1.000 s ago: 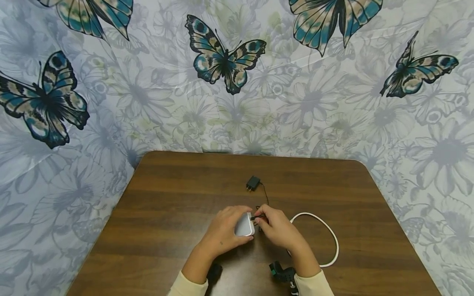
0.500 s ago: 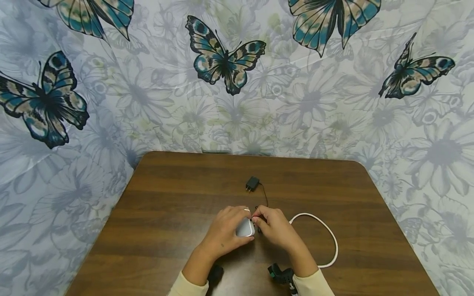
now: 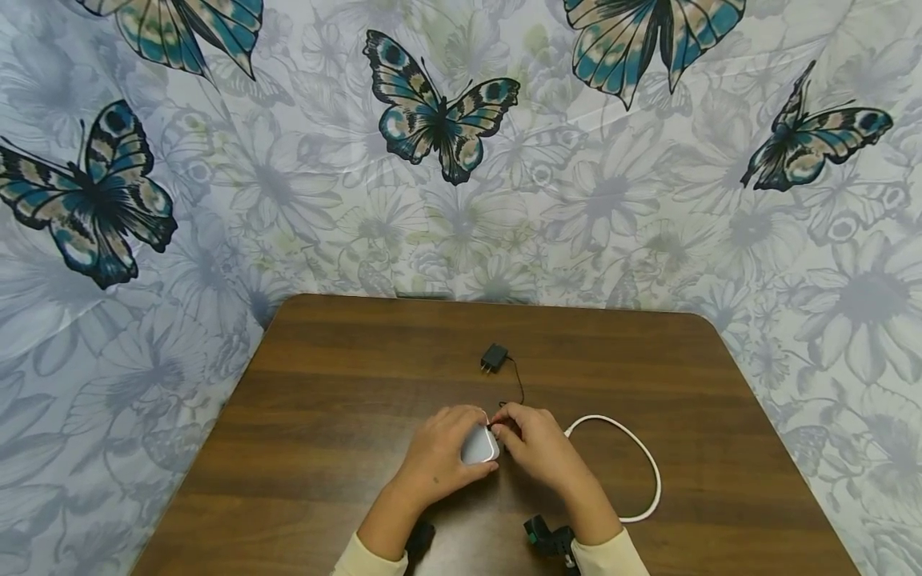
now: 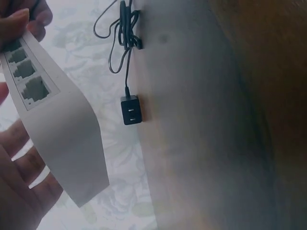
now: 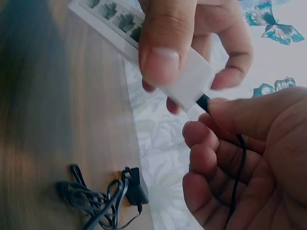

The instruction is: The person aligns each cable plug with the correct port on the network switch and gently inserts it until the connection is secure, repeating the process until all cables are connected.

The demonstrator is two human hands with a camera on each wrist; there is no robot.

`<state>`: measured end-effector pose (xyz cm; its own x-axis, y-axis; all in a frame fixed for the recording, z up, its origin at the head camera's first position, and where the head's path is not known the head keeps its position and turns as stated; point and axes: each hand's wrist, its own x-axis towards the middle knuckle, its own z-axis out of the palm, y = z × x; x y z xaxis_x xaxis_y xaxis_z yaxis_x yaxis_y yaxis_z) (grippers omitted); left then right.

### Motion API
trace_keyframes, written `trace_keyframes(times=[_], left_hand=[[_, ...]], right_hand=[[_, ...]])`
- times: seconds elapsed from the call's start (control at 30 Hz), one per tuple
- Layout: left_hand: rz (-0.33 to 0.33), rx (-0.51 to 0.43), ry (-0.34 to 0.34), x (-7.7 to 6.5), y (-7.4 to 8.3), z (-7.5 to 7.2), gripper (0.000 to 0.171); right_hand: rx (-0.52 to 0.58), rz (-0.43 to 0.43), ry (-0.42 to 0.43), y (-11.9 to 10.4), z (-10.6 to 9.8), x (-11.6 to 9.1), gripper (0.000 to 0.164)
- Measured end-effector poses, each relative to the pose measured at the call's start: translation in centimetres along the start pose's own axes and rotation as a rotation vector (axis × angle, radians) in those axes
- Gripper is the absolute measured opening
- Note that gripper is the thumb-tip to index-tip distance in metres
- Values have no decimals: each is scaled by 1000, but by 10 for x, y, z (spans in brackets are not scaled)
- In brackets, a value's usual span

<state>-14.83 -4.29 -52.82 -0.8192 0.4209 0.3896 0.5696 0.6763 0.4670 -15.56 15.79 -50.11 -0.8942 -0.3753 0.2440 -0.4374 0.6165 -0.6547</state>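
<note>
A white network switch (image 3: 477,446) with a row of ports is held above the table in my left hand (image 3: 438,460), fingers and thumb on its opposite sides. In the left wrist view, the ports of the switch (image 4: 72,124) show near its upper end. My right hand (image 3: 542,448) pinches a thin black cable's plug (image 5: 203,102) between thumb and index finger, right at the end face of the switch (image 5: 194,76). Most of the plug is hidden by the fingertips. The black cable (image 5: 240,167) runs down across the right palm.
A black power adapter (image 3: 494,358) lies on the brown wooden table (image 3: 346,360) beyond the hands, its cord bundled in coils (image 5: 91,196). A white cable (image 3: 651,472) loops beside the right forearm. Behind the table hangs a butterfly-patterned cloth (image 3: 288,200).
My right fingertips have drawn slightly closer to the switch, and the black plug, plainer to see a second ago, is now mostly covered. The left hand keeps its grip with a slight shift.
</note>
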Motion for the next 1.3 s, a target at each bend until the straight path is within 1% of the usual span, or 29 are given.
trace_keyframes(times=[0.1, 0.17, 0.27, 0.4, 0.47, 0.6, 0.77, 0.97, 1.13, 1.3], left_hand=[[-56, 10, 1, 0, -2, -2, 56], [-102, 22, 6, 0, -5, -4, 56], [-158, 32, 12, 0, -7, -7, 57], [-242, -2, -15, -1, -7, -7, 57], [-279, -15, -27, -2, -6, -6, 57], [-339, 2, -27, -2, -7, -3, 56], [-374, 21, -15, -1, -9, -3, 54], [-395, 39, 0, -1, -12, 1, 53], [-420, 56, -8, 0, -16, 5, 53], [-440, 57, -32, 1, -20, 7, 54]], right_hand=[[-32, 35, 6, 2, -4, -1, 16], [-62, 70, 16, 5, -7, -3, 21], [-106, 107, 53, 10, -11, -5, 23], [-164, 141, 89, 15, -14, -8, 24], [-188, 150, 92, 16, -14, -9, 27], [-192, 164, 87, 17, -15, -11, 36], [-180, 163, 90, 18, -17, -11, 42], [-213, 118, 119, 19, -19, -13, 44], [-231, 83, 139, 19, -22, -15, 45], [-231, 79, 145, 21, -23, -16, 45]])
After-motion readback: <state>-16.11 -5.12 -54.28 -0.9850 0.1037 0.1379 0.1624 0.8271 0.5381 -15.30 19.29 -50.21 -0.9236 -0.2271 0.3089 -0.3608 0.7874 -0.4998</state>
